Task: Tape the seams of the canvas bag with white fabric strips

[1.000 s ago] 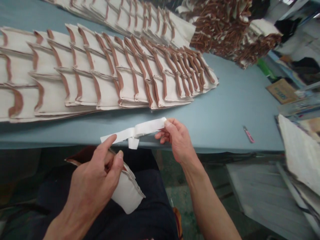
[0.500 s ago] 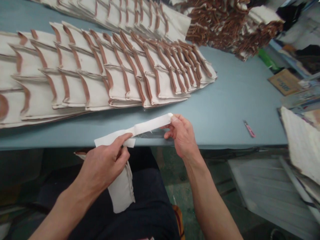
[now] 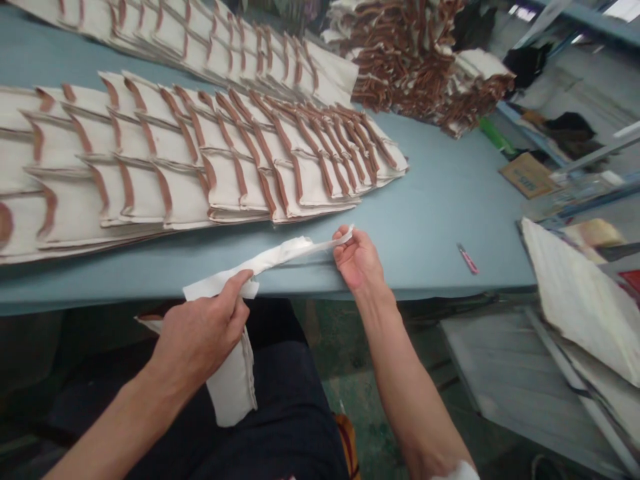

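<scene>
Two hands are stretching a white fabric strip (image 3: 270,261) between them just over the near edge of the blue table (image 3: 430,220). The left hand (image 3: 200,337) is closing thumb and forefinger on the strip's wider near end, and the same hand is also trapping a cream canvas piece (image 3: 233,390) that is hanging down onto the dark-trousered lap (image 3: 285,413). The right hand (image 3: 357,257) is pinching the far end, where the strip is twisting thin between the fingertips, with the other fingers loosely curled.

That narrow pinch is looking like the weak spot: with only a sliver held, any harder pull is likely going to slip the end free. The twist mid-strip is threatening to set a crooked fold. The left hand is juggling two things, so the canvas piece could be sliding off the lap toward the floor.

Beyond both hands, rows of cream pieces with brown trim (image 3: 225,160) are lying fanned out. Right of the right hand, well apart, a small pink cutter (image 3: 468,259) is lying on the table.
</scene>
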### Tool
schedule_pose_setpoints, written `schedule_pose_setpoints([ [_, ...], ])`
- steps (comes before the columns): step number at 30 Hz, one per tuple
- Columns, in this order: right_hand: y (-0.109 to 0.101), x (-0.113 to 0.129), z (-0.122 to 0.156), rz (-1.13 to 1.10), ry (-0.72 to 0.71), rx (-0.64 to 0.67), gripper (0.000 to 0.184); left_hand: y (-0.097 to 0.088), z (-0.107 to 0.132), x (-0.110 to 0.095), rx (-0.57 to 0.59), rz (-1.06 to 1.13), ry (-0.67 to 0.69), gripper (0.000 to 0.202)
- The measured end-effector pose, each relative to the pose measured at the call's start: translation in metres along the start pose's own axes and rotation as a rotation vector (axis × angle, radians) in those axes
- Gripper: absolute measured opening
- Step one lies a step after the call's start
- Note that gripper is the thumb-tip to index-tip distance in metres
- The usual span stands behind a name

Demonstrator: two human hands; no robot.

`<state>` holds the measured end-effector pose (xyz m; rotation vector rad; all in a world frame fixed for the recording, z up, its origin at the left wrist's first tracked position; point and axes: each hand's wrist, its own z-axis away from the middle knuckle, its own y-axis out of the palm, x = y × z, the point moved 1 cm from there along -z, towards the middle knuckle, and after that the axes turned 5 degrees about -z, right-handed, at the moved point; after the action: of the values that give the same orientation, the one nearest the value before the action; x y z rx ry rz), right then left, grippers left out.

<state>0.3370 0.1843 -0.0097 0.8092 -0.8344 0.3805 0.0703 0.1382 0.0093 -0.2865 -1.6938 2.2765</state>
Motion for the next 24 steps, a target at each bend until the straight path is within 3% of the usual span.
schedule_pose_setpoints([
  [6, -0.002, 0.019, -0.014, 0.031, 0.003, -0.071, 0.024, -0.002, 0.000, -0.004, -0.003, 0.030, 0.003, 0.066],
  [11, -0.025, 0.053, -0.035, 0.067, -0.034, -0.182, 0.020, 0.001, 0.001, -0.002, -0.031, 0.053, 0.027, 0.067],
  [15, -0.038, 0.068, -0.052, 0.121, -0.046, -0.231, 0.027, 0.001, 0.001, -0.002, -0.046, 0.065, 0.033, 0.067],
  [24, -0.037, 0.108, -0.077, 0.205, -0.108, -0.237, 0.037, 0.004, -0.001, -0.004, -0.037, 0.090, 0.030, 0.069],
])
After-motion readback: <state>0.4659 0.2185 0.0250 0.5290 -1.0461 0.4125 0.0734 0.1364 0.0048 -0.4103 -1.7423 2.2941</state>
